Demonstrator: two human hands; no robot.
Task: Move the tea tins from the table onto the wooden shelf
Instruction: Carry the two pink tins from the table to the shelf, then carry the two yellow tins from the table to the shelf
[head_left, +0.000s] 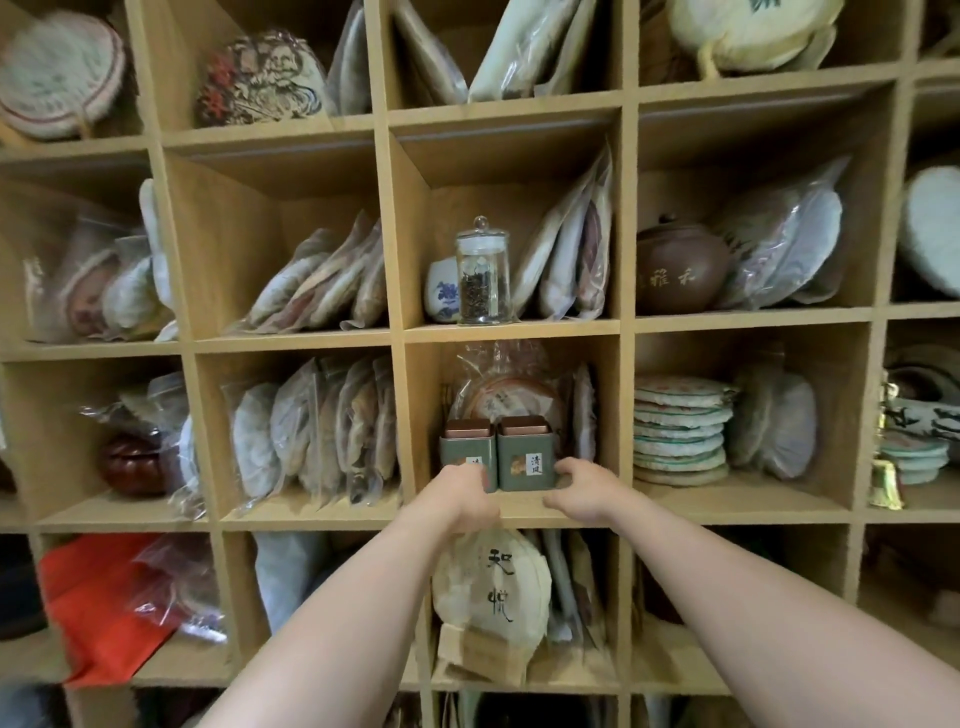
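Two green tea tins with copper lids stand side by side in a middle cubby of the wooden shelf (509, 519). The left tin (464, 448) is partly covered by my left hand (457, 496), whose fingers wrap its front lower corner. The right tin (524, 457) carries a small white label; my right hand (582, 491) touches its lower right side with thumb and fingers curled around it. Both tins rest on the cubby floor in front of bagged tea cakes (511, 395).
The cubbies around hold bagged tea cakes, a stack of cakes (680, 431), a glass jar (482, 275), a blue-and-white cup (441, 288), a brown clay pot (680, 270) and a dark red lidded pot (132, 462). A wrapped cake (493, 592) sits below.
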